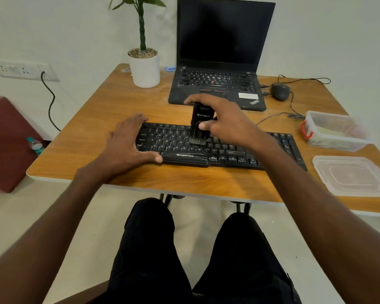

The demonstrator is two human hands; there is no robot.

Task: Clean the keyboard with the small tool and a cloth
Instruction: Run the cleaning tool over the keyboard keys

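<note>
A black keyboard (226,151) lies across the front of the wooden table (123,102). My right hand (226,121) grips a small black cleaning tool (199,123) held upright, its brush end resting on the keys near the keyboard's middle. My left hand (130,143) lies flat over the keyboard's left end, fingers spread, thumb at the front edge. No cloth is visible.
Behind the keyboard stands an open black laptop (219,62). A white potted plant (144,66) sits at the back left, a wired mouse (280,91) at the back right. A clear plastic box (333,131) and its lid (355,175) lie on the right.
</note>
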